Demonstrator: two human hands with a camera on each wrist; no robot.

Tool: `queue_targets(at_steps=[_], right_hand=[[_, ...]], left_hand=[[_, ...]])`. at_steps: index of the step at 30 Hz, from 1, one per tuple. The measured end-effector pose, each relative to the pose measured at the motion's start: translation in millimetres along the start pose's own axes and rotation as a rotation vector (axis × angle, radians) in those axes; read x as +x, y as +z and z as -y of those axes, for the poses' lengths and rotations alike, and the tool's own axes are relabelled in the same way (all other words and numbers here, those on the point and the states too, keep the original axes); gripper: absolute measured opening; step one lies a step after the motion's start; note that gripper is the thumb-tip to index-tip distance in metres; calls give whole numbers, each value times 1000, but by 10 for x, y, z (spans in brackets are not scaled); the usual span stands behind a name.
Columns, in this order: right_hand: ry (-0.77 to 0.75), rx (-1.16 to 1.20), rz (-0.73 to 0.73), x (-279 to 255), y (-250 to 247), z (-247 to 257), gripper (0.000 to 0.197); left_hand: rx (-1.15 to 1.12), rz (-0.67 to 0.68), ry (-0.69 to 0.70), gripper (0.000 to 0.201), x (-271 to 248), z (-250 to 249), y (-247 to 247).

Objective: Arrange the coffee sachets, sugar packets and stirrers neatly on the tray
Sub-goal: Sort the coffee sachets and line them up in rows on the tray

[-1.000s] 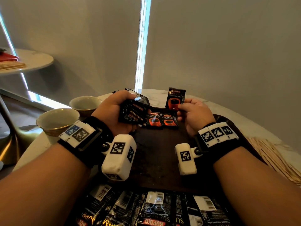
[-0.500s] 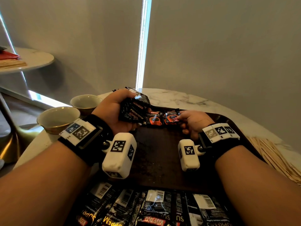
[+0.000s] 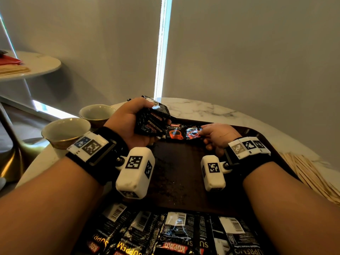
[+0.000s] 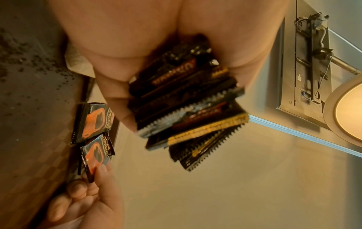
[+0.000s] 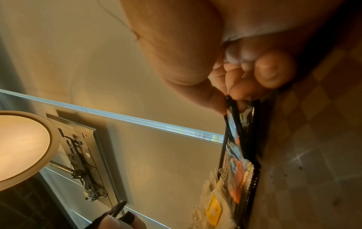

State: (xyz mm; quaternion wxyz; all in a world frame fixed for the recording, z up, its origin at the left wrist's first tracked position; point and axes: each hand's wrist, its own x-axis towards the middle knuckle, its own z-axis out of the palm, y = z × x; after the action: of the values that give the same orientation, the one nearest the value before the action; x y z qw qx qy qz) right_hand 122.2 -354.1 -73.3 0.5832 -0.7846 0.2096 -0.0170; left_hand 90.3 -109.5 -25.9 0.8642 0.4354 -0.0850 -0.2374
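A dark brown tray (image 3: 180, 173) lies on the marble table. My left hand (image 3: 128, 124) grips a stack of black coffee sachets (image 3: 151, 120) (image 4: 188, 105) above the tray's far left corner. My right hand (image 3: 217, 137) pinches the edge of one black sachet with a red cup picture (image 3: 192, 133) (image 4: 96, 155) (image 5: 232, 122), low at the tray's far edge, beside another such sachet (image 3: 174, 132) (image 4: 92, 122) that lies on the tray. Wooden stirrers (image 3: 312, 177) lie on the table right of the tray. Yellow-and-white packets (image 5: 213, 207) show in the right wrist view beside the sachets.
Several long black coffee sachets (image 3: 176, 234) lie in a row along the tray's near edge. Two beige cups (image 3: 66, 131) (image 3: 96, 113) stand on the table left of the tray. A second round table (image 3: 33, 65) stands at the far left.
My right hand has brought its sachet down from upright in the air to the tray's far edge, beside the one lying there. The left hand has stayed where it was with its stack.
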Motion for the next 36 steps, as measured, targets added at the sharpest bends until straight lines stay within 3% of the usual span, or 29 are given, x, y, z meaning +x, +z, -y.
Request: queue_targets(at_steps=[20,36], right_hand=[[55,-1,-34,-55,6,35,16],[-16,-99,-17,-128,-17,79,26]], left_hand=[[38,9,3,27,39,14,-59],[39,-2,5,29,26,6,-43]])
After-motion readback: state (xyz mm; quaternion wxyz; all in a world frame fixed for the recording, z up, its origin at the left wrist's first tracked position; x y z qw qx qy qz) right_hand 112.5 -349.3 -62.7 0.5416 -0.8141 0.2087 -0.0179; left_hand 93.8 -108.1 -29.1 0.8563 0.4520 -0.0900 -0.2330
